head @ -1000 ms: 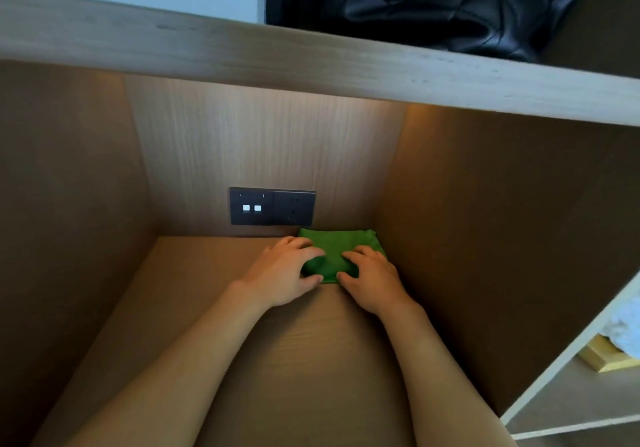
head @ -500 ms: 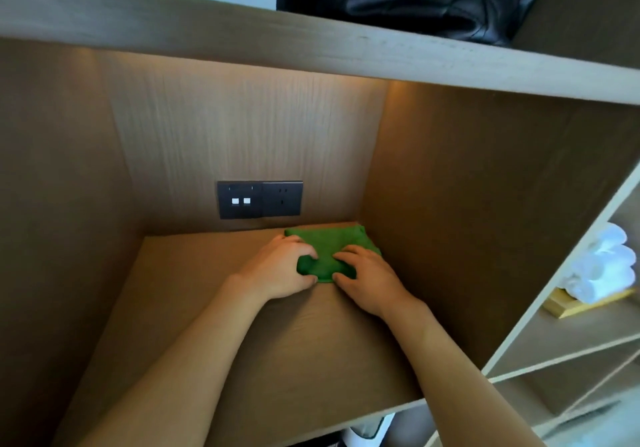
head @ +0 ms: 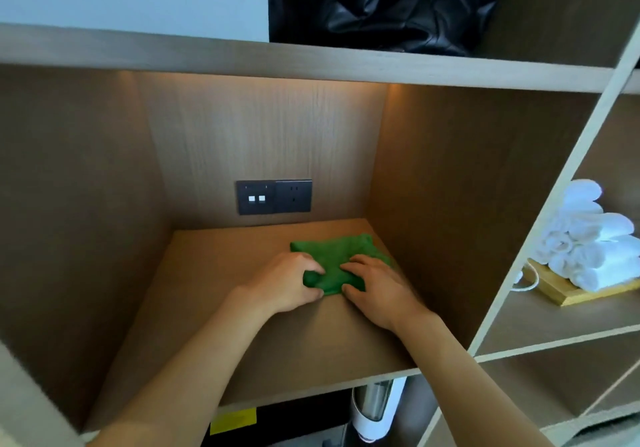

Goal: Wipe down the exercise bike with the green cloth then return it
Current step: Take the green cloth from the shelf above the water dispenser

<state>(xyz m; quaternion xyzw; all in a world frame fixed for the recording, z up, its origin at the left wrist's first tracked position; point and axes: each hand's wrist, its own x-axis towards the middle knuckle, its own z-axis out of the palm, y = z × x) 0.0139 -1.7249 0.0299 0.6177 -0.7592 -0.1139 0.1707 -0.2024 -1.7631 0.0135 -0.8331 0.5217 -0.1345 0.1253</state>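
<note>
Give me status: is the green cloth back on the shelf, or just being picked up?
Can't tell which from this view; no exercise bike is visible. In hand: the left hand and right hand both grip the folded green cloth, lying on the shelf below the wall socket. Left: letting go, if returning it.

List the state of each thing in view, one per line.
green cloth: folded, lying on the shelf, held by both hands
left hand: fingers curled round the cloth's left edge
right hand: gripping the cloth's right side
white towels: rolled, stacked on a wooden tray
black bag: slumped on the upper shelf
</note>
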